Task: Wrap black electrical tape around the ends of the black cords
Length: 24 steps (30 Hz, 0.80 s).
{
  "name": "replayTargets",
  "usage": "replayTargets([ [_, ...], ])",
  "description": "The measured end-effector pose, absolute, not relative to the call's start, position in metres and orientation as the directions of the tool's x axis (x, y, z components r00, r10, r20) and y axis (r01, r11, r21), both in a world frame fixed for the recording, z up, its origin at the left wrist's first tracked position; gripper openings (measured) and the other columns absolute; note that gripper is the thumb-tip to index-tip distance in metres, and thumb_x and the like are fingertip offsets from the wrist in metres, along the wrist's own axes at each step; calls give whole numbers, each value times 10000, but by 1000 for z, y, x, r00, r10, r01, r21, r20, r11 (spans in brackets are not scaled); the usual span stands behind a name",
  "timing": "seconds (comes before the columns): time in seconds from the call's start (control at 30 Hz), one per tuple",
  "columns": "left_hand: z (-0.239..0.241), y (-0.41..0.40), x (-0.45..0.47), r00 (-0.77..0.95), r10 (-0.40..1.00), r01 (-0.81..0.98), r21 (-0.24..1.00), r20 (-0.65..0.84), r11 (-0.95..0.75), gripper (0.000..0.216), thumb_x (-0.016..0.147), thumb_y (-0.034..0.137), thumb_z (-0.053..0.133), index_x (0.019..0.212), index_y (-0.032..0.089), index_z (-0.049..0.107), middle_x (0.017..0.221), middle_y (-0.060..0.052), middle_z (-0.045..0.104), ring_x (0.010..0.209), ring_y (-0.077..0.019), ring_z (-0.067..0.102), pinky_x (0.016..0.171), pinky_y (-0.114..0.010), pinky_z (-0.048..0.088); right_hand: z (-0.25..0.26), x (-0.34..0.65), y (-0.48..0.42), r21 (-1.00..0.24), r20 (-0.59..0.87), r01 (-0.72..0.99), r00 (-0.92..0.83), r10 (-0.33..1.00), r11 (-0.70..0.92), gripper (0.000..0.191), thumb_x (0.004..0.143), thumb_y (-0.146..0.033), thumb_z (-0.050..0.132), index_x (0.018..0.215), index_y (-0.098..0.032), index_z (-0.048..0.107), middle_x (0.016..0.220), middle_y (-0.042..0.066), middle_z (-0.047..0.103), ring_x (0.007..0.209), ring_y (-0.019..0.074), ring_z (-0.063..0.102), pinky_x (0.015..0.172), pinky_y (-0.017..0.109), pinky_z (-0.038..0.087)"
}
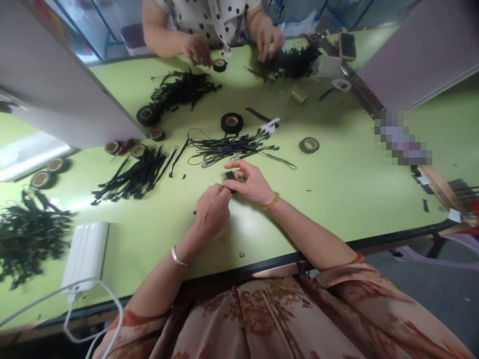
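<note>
Just above the green tabletop, my two hands meet near the middle of the view. My right hand (251,183) pinches a short, flat black piece of tape (230,175) between thumb and curled fingers, its index finger stretched out to the left. My left hand (214,211) is closed against the right thumb; its fingers hide what they grip. A small dark tip (194,213) shows beside the left hand's outer edge; whether it belongs to the held thing I cannot tell. Beyond my fingers lies a spread of thin black cables (232,148) with small connectors.
A black tape roll (232,122) lies behind the cables, another roll (309,145) to the right. A bundle of black cables (136,174) and a white power bank (85,255) with a cord are at left. Across the table a co-worker's hands (200,50) handle cables and tape.
</note>
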<state>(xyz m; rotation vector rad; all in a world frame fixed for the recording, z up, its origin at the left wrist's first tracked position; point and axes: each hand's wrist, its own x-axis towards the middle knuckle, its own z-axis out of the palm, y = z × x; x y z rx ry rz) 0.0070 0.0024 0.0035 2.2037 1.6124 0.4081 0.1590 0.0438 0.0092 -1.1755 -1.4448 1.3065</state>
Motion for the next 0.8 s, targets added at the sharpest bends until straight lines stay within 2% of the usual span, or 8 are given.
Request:
replayTargets([
  [0.07, 6, -1, 10, 270, 963, 879, 402, 28, -258, 336, 961, 204, 325, 1051, 187, 648, 1019, -106, 660, 853, -192, 579, 669, -292, 383, 9, 157, 43, -999, -10, 50, -195, 981, -1, 359, 717, -286, 727, 1038, -186, 601, 577, -90, 433, 544, 102, 434, 613, 282, 383],
  [0.13, 8, -3, 11, 245, 969, 897, 377, 9, -231, 329, 973, 242, 325, 1005, 186, 648, 932, -85, 657, 769, -175, 571, 614, -285, 343, 8, 157, 43, -998, -41, -42, -186, 982, -50, 387, 699, -311, 747, 1027, -199, 575, 572, -90, 457, 566, 120, 502, 627, 290, 418],
  [0.3, 7, -1, 11, 245, 968, 892, 377, 58, -248, 340, 954, 364, 396, 908, 174, 674, 790, -70, 659, 686, -161, 569, 557, -285, 254, 8, 155, 42, -952, -134, -251, -178, 975, -177, 515, 623, -352, 820, 995, -218, 490, 573, -86, 550, 593, 142, 602, 631, 303, 479],
  [0.4, 5, 0, 11, 229, 970, 899, 366, 77, -241, 322, 918, 354, 445, 831, 160, 686, 744, -78, 672, 651, -155, 563, 548, -286, 219, 12, 152, 39, -936, -127, -308, -152, 980, -169, 529, 616, -355, 823, 967, -232, 447, 582, -84, 587, 576, 135, 603, 627, 311, 497],
  [0.53, 2, 3, 12, 163, 985, 915, 363, 61, -174, 286, 862, 333, 484, 729, 157, 666, 702, -72, 685, 585, -137, 520, 546, -282, 192, 18, 149, 34, -945, -80, -311, -97, 992, -106, 503, 637, -372, 814, 933, -248, 427, 561, -97, 555, 567, 138, 603, 623, 315, 507],
  [0.67, 2, 10, 11, 102, 995, 887, 454, -11, -86, 265, 823, 298, 481, 608, 169, 567, 584, -33, 591, 522, -115, 419, 545, -285, 193, 22, 149, 30, -952, -9, -304, -65, 998, -28, 475, 660, -369, 811, 918, -252, 430, 571, -92, 553, 555, 126, 590, 633, 309, 507],
  [0.8, 1, 17, 5, 42, 995, 713, 700, -87, 31, 303, 817, 311, 450, 546, 193, 385, 498, 30, 388, 506, -98, 308, 523, -269, 207, 22, 154, 30, -949, 50, -313, -61, 997, 29, 452, 677, -394, 809, 896, -255, 439, 598, -77, 552, 545, 117, 567, 604, 291, 489],
])
